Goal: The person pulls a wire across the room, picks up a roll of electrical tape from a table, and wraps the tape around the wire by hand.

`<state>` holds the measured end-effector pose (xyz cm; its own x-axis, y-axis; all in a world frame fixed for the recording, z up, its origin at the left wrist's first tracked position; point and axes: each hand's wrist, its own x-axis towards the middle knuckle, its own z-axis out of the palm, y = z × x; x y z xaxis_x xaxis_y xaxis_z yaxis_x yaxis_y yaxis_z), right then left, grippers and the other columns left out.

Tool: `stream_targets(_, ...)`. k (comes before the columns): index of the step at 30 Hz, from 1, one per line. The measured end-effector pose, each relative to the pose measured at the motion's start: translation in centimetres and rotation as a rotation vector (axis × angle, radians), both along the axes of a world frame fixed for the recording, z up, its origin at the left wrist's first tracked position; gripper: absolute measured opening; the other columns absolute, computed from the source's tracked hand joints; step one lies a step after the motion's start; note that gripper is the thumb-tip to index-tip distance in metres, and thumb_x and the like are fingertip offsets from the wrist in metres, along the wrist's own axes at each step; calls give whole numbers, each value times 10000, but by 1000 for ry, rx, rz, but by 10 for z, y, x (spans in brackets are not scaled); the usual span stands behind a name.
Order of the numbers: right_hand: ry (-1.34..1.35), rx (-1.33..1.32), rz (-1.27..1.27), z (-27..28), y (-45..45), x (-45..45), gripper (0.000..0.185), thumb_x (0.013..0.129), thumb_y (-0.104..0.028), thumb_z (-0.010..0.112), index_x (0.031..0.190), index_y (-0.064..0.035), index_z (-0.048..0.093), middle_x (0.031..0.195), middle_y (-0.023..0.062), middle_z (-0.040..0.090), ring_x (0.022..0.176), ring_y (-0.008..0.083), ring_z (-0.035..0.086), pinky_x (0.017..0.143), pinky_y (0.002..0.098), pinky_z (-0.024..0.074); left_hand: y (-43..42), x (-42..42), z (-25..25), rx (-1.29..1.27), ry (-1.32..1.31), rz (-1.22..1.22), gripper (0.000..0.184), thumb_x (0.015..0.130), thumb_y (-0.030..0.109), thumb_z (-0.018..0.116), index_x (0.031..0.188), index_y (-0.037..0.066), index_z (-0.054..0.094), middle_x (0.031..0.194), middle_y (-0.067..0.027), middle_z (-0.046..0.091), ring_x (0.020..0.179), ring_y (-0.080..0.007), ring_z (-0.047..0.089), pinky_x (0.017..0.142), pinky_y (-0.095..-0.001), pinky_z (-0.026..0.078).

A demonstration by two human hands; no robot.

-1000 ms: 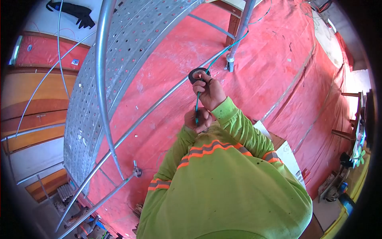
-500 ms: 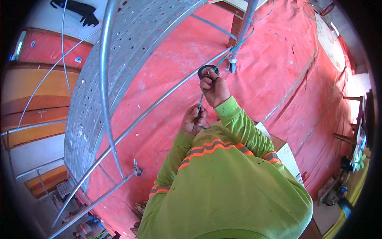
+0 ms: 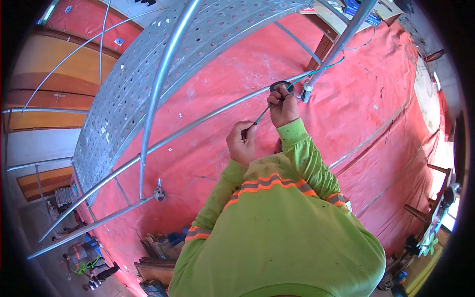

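Note:
My right hand [image 3: 284, 109] is closed around a roll of black tape [image 3: 278, 85] and has the thin green wire [image 3: 263, 114] running through its fingers. Lower and to the left, my left hand [image 3: 241, 144] pinches the wire at a dark section, which looks wrapped in black tape; the fingers partly hide it. Between the two hands the wire is drawn straight. Beyond my right hand it loops up past a metal post [image 3: 341, 47].
A perforated metal scaffold plank [image 3: 148, 74] arches at the upper left, with metal tubes [image 3: 203, 118] in front of it. Red sheeting [image 3: 381, 148] covers the surface below. Wooden pieces [image 3: 156, 270] lie at lower left, and a table [image 3: 383, 10] stands at the top.
The view has shifted, and both hands appear slightly farther apart. The left hand has turned so its back faces up, and the wire between the hands is more exposed.

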<state>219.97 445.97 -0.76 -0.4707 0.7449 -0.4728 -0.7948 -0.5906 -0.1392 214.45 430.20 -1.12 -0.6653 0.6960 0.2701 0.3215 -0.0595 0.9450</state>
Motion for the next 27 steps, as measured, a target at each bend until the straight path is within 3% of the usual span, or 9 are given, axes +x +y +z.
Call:
stream_targets(4,46,-27,13,0,2,-2,74,921,-65,467,848,-76,473,723,-1,448,575,94,380,466,225,310,2,-5,32,-29,-932,-259,170,901,94,528,1044,6,558,799,-64,600,535,-74,484,472,-203,360)
stream_targets(7,34,-30,16,-4,2,-1,81,922,-60,459,842,-72,469,720,0,442,574,94,378,465,227,308,2,-26,18,-58,-1182,-619,218,916,133,511,1082,5,570,797,-69,628,567,-66,475,496,-180,341)
stream_targets(10,-30,-27,-12,-7,3,-1,94,923,-52,449,831,-69,463,713,-1,432,575,93,377,466,226,305,4,-17,18,-210,-709,-316,224,911,128,525,1097,19,583,814,-80,656,541,-65,458,473,-198,345)
stream_targets(13,-48,-21,-27,-12,3,-3,109,921,-47,446,815,-68,458,707,-2,423,575,95,375,466,226,301,6,-6,8,-118,153,-59,181,909,98,512,1054,21,589,874,-92,674,530,-85,474,466,-226,368)
stream_targets(16,-44,-14,-37,1,1,-5,104,917,-43,435,817,-63,454,711,6,424,575,99,377,463,223,301,5,-10,5,64,365,-8,149,913,109,512,1010,29,591,799,-71,653,530,-78,466,467,-222,367)
stream_targets(19,-55,1,-38,11,7,-6,97,897,-29,411,815,-60,453,708,13,424,562,102,370,454,217,294,-13,-15,13,-38,-638,-204,133,909,108,521,976,12,584,702,-32,589,535,-71,449,469,-222,356)
stream_targets(24,7,51,45,-12,58,-3,131,828,-15,410,717,-82,430,635,0,372,504,100,315,431,224,243,-43,-33,-4,-179,-635,-324,147,906,98,519,982,-11,583,646,0,508,537,-64,421,469,-228,343)
stream_targets(27,-137,93,15,-7,87,2,183,826,-38,432,655,-95,399,590,-3,330,473,109,287,418,229,222,-68,-41,-8,-226,-600,-337,163,900,91,521,995,-16,597,652,0,516,541,-69,428,478,-231,353)
